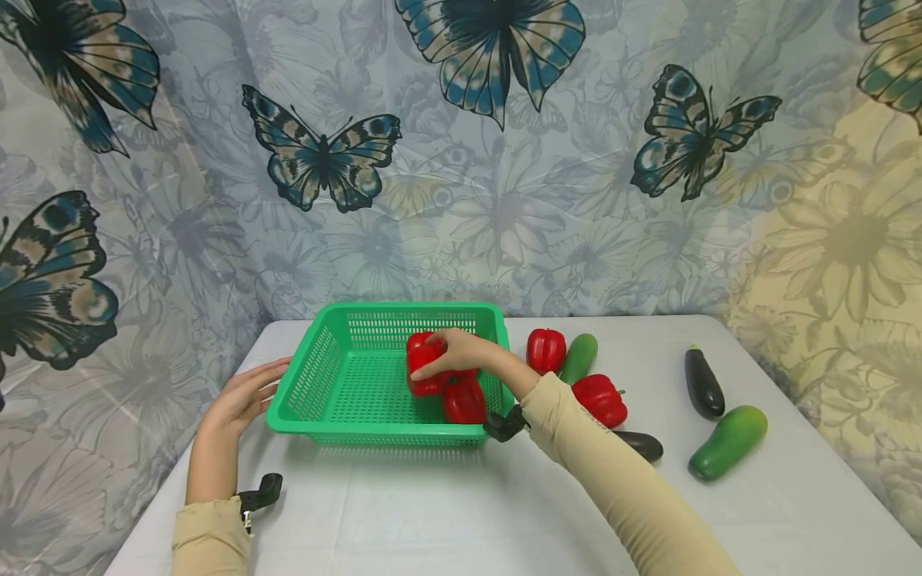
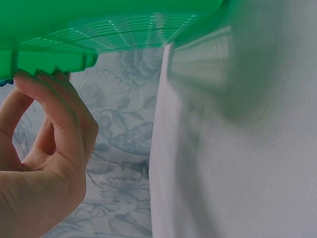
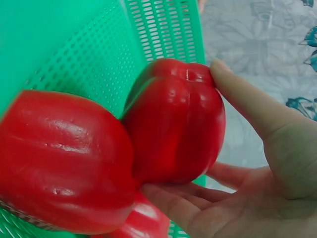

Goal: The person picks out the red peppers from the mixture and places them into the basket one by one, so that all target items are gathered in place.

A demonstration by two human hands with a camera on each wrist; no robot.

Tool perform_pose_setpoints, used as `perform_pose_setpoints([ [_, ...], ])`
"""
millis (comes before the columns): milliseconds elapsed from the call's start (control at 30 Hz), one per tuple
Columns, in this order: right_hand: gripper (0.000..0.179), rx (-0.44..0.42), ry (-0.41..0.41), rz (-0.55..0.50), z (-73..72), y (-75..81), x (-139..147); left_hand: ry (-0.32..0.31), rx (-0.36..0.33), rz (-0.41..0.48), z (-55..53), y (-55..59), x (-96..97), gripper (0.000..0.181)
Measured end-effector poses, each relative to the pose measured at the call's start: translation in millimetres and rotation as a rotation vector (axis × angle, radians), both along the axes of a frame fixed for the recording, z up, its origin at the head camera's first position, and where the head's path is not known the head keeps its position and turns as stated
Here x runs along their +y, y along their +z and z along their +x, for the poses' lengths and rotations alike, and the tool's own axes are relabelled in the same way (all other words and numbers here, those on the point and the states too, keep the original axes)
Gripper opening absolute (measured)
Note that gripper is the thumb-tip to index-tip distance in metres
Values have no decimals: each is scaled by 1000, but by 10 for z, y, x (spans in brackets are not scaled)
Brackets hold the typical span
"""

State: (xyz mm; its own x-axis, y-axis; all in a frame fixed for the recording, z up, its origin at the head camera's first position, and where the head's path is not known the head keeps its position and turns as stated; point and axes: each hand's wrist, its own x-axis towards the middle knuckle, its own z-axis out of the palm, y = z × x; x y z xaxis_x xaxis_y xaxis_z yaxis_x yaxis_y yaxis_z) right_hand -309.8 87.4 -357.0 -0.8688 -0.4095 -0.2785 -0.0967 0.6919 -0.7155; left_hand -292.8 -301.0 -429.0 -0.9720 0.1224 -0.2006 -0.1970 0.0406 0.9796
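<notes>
**Green basket (image 1: 389, 430): right hand (image 1: 457, 352) grasping red pepper (image 3: 173, 124) inside it**

Backdrop (image 1: 504, 216): grey-blue floral cloth with butterflies, yellower at the right.

Table (image 1: 403, 512): white cover, basket toward its left rear.

Basket: perforated sides and base, all peppers in it at its right end.

Sleeves: beige, right sleeve (image 1: 612, 472) crossing the table's front right, left sleeve (image 1: 209, 536) at front left.

Left hand (image 1: 241, 400): outside the basket's left end, fingertips touching the rim from below. No clench, fingers loosely bent.

Right hand: reaching over the basket's right side. Grasp is thumb on one side of the pepper, fingers on the other. Can't tell if that pepper bears on the base.

Big cucumber (image 1: 727, 444): far right of table. Right eggplant (image 1: 704, 384) just behind it.

Small cucumber (image 1: 579, 358): right of the basket, between rear loose pepper (image 1: 546, 350) and front loose pepper (image 1: 600, 400).

Near eggplant (image 1: 643, 446): in front of the front loose pepper, partly hidden by right sleeve.

Second pepper (image 3: 64, 158): beside the held one. Third pepper (image 3: 141, 220): mostly hidden.
</notes>
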Motion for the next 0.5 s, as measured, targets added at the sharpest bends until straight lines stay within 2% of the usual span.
perform_pose_setpoints([
  [500, 82, -45, 5, -43, -13, 14, 27, -10, 11, -3, 8, 16, 9, 15],
])
